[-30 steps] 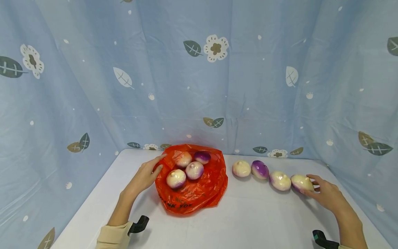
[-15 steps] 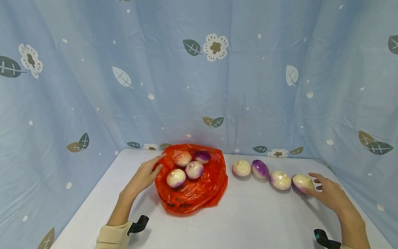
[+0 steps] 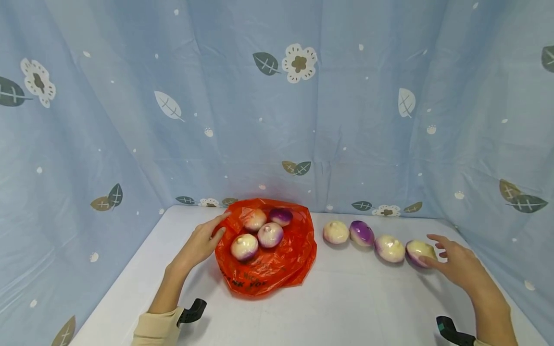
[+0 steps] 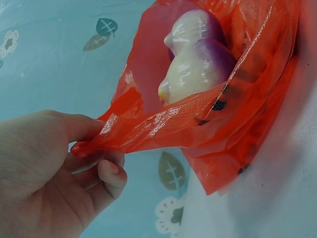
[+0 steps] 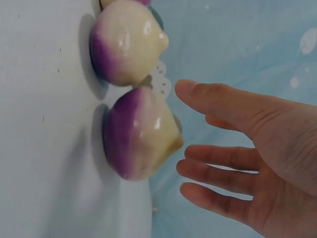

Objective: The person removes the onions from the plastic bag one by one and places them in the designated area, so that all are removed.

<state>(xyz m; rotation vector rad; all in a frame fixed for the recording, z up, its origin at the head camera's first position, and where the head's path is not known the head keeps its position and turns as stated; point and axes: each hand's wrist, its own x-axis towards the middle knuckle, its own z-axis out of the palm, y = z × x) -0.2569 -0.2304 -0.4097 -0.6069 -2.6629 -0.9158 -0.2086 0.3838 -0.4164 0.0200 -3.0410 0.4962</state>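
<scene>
Left hand [image 3: 201, 244] pinching red bag [image 3: 281, 270] | right hand [image 3: 459, 263] hovering empty | end onion [image 3: 418, 249] lying right of bag, nearer right hand

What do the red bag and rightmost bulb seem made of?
Red bag: thin plastic film with a slight sheen, judging by its wrinkles.
Rightmost bulb: smooth and glossy with bright highlights, perhaps coated foam or plastic, though real produce can't be ruled out.

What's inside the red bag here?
Four glossy, onion-like bulbs show inside the red bag. Anything beneath them or under the bag's crumpled front is covered, so I can't tell.
</scene>
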